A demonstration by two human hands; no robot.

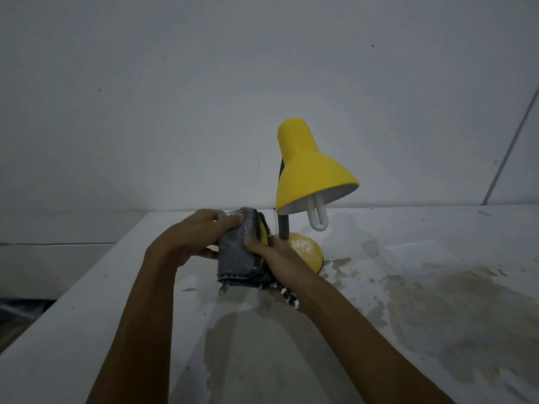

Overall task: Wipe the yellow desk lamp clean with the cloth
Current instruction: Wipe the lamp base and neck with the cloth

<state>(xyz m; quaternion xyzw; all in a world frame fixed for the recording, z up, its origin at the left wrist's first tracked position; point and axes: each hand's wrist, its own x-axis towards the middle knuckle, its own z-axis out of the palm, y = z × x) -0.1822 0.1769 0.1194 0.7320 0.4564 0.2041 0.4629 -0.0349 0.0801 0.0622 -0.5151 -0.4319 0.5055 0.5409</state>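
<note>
A yellow desk lamp [306, 167] stands on a white table [437, 287], its shade tilted down to the right with a white bulb [317, 215] sticking out. White dust marks its round yellow base [306, 250]. I hold a folded grey cloth [237, 258] with yellow and black-and-white parts just left of the base. My left hand [198, 231] pinches the cloth's upper edge. My right hand [277, 258] grips its right side, thumb on the front, in front of the lamp base.
The table top carries brown stains and smears to the right and in front. A grey-white wall rises behind the lamp. The table's left edge runs diagonally, with a lower dark area [17, 316] beyond it.
</note>
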